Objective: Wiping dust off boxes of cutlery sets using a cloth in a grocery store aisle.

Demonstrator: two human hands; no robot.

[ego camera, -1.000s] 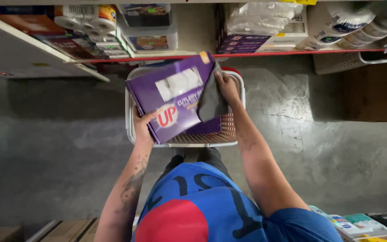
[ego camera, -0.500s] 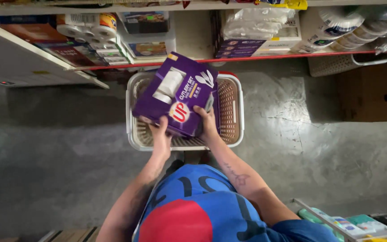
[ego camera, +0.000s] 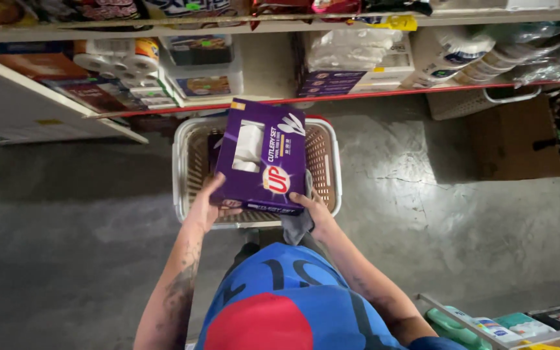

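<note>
- While both hands grip it, the purple cutlery-set box [ego camera: 260, 155] sits over the white-rimmed shopping basket [ego camera: 183, 168] on the floor, tilted, its near edge low.
- Left hand [ego camera: 210, 202]: closed on the box's near left corner, thumb on the top face, fingers under.
- Right hand [ego camera: 312, 209]: closed on the near right corner; it also pinches a grey cloth [ego camera: 298, 223] that hangs below the box edge.
- Box has a clear window showing white contents; I can't tell whether its far end touches the basket floor or hangs above it.
- Basket: brown mesh walls, seemingly no other goods inside where the mesh shows; the box covers the middle.
- Progress, as I judge it: box is off the shelf and lined up with the basket, not yet let go. Left to do: lower it flat, free both hands.
- Around: concrete floor [ego camera: 455, 214], lower shelf [ego camera: 280, 100] with a red edge carrying paper rolls and packaged goods, cardboard carton [ego camera: 513, 139] at right.
- Blue-and-red shirt [ego camera: 280, 304] fills the bottom of the view.
</note>
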